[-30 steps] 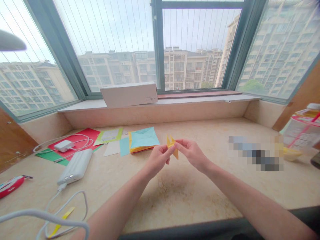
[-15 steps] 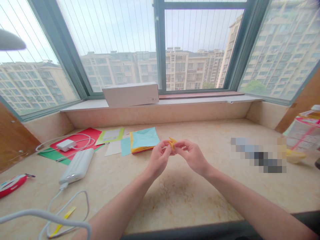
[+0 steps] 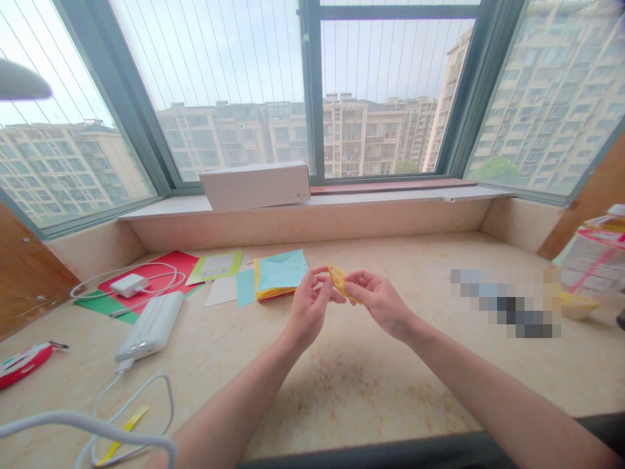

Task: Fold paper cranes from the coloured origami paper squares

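A small folded piece of yellow paper is up between my two hands, above the stone counter. My right hand pinches its lower right part between thumb and fingers. On the other side, the curled fingers and thumb of my left hand are at its left edge; the exact contact there is partly hidden. Just left of my left hand lies a stack of coloured paper sheets, light blue on top with yellow below.
Left on the counter lie a white power bank, a white charger with cable, red paper and a red-and-white tool. A white box stands on the sill. A blurred-out patch and bottle are right.
The yellow paper has turned and shows more of its folded shape. My right hand's grip has shifted slightly right and down along it, and my left fingers have loosened a little.
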Available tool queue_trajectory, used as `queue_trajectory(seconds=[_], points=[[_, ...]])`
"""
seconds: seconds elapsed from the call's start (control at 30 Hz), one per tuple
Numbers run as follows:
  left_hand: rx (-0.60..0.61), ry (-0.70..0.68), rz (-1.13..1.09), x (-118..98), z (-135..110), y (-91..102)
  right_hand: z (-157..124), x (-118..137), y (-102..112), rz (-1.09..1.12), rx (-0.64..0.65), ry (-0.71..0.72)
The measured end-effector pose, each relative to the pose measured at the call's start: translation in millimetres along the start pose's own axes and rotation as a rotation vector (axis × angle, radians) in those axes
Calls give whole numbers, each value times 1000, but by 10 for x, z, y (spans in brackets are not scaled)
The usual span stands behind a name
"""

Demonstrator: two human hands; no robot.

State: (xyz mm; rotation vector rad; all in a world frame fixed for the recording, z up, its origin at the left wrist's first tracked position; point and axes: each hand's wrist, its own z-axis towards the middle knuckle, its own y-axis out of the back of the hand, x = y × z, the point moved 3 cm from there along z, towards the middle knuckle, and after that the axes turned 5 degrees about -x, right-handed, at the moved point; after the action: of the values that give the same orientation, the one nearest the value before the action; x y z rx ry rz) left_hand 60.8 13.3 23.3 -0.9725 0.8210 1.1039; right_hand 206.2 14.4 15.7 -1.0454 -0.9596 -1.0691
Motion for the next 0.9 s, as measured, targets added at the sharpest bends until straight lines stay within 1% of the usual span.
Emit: queue_trajectory(seconds=[0.1, 0.2, 0.33, 0.53, 0.73, 0.83, 0.9], points=[[-21, -50, 22, -46, 7, 8, -10, 9, -22, 57, 81, -35], [-10, -59, 15, -76, 6, 6, -28, 4, -36, 89, 117, -59], [-4, -53, -11, -76, 3, 16, -45, 21, -48, 124, 124, -59], [43, -94, 4, -32, 0, 31, -48, 56, -57, 148, 103, -54], [31, -138, 53, -42, -28, 29, -61, 54, -60, 179, 125, -50], [67, -156, 86, -65, -56, 31, -66, 53, -53, 219, 138, -50], [95, -196, 91, -90, -70, 32, -65, 56, -44, 257, 139, -52]])
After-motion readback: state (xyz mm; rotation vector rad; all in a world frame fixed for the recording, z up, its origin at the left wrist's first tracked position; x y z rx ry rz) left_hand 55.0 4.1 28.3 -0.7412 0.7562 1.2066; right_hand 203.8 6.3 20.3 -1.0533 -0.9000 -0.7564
